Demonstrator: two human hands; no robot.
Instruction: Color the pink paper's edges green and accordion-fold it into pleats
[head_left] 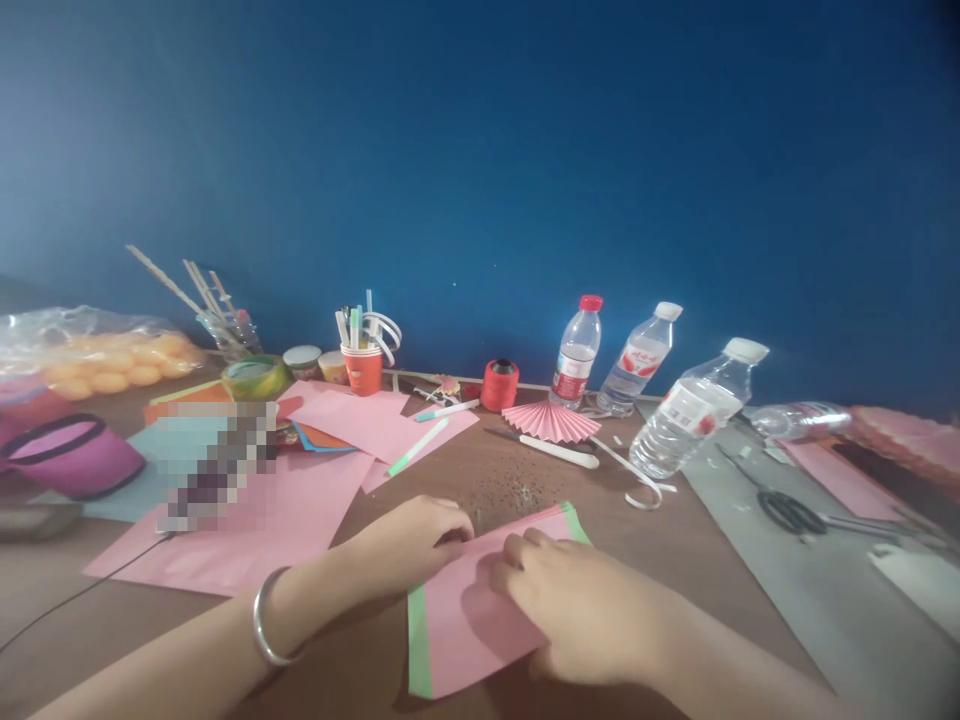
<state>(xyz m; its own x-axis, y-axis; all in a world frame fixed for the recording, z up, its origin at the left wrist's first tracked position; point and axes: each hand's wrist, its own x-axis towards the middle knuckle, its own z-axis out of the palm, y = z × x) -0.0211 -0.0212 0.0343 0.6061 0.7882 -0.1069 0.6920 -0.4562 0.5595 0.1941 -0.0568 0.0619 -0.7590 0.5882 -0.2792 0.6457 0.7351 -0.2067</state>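
The pink paper [480,632], with green bands at its left and far right ends, lies on the brown table [352,655] directly in front of the person, under both hands. The left hand [429,533], with a silver bracelet [262,618] on its wrist, has its fingers curled together at the paper's far left edge; whether they pinch it I cannot tell. The right hand [559,590] rests on the paper with bent fingers near the far edge, its thumb by the near right edge; its grip is also unclear. Just beyond the paper lie small dark crumbs [523,490], then a white-handled tool [559,452] beside a pleated pink fan [551,422]. To the left, a green-and-white pen [418,447] lies near a large pink sheet [311,520]. Farther back stand a red spool [500,385], an orange cup [364,372] holding pens, and a red-capped bottle [576,355]. On the right, black-handled scissors [791,512] lie on a grey mat [739,550]. A blue wall [480,180] rises behind.
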